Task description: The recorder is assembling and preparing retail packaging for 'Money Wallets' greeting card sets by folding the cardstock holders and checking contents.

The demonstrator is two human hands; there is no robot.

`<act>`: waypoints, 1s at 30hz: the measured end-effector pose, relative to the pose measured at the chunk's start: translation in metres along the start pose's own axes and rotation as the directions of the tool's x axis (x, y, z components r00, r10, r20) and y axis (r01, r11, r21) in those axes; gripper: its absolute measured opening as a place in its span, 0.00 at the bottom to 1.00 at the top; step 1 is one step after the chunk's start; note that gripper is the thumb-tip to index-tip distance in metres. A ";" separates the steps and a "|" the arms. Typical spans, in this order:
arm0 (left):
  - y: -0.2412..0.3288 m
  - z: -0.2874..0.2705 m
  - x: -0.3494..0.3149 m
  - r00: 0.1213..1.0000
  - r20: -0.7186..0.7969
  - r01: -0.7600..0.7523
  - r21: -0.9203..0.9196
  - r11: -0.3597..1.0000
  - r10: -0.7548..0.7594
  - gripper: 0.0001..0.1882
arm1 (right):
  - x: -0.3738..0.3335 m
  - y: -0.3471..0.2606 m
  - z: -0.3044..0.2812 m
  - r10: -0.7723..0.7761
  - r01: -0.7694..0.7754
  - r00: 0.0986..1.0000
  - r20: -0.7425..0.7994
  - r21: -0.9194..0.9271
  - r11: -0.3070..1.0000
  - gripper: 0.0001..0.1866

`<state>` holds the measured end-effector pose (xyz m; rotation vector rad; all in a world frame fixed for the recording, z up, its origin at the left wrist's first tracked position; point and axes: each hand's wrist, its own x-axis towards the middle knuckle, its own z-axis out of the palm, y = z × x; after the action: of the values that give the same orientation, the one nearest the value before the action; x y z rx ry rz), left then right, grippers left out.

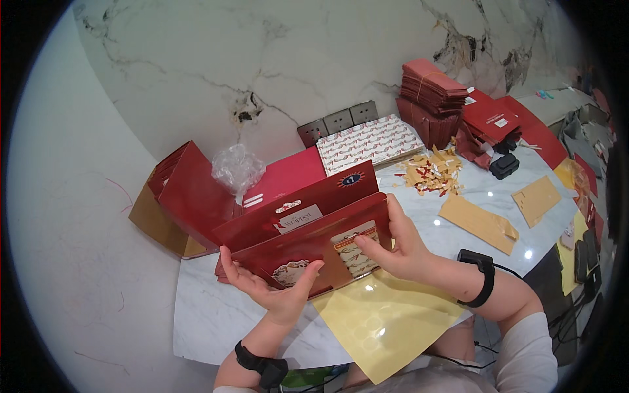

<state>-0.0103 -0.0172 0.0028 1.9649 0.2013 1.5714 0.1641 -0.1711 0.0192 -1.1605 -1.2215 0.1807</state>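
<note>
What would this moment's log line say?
left hand: holds red packaging, left side | right hand: holds red packaging, right side | nearby: yellow sheet

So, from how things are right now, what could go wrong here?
The yellow sheet hangs past the table's front edge, so a nudge could slide it off. The loose scraps lie in an open heap and might scatter if a sleeve brushes them. And the red card, held between the left hand and right hand, could crease if squeezed too hard.
</note>
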 end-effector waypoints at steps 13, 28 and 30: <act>-0.007 -0.002 -0.002 0.994 0.048 -0.100 -0.034 0.994 0.101 0.63 | -0.002 0.012 0.011 -0.078 0.099 0.986 -0.144 0.140 0.985 0.27; -0.032 -0.010 0.001 0.986 -0.147 -0.103 -0.136 0.985 0.083 0.22 | 0.009 0.006 -0.015 -0.319 0.286 0.914 -0.252 -0.159 0.945 0.15; -0.029 -0.007 0.004 0.991 -0.093 -0.118 -0.201 0.972 0.101 0.23 | 0.008 0.004 -0.018 -0.309 0.279 0.921 -0.239 -0.151 0.948 0.13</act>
<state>-0.0084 0.0107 -0.0094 1.7785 -0.0376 1.6732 0.1833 -0.1742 0.0229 -1.0451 -1.1659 -0.2658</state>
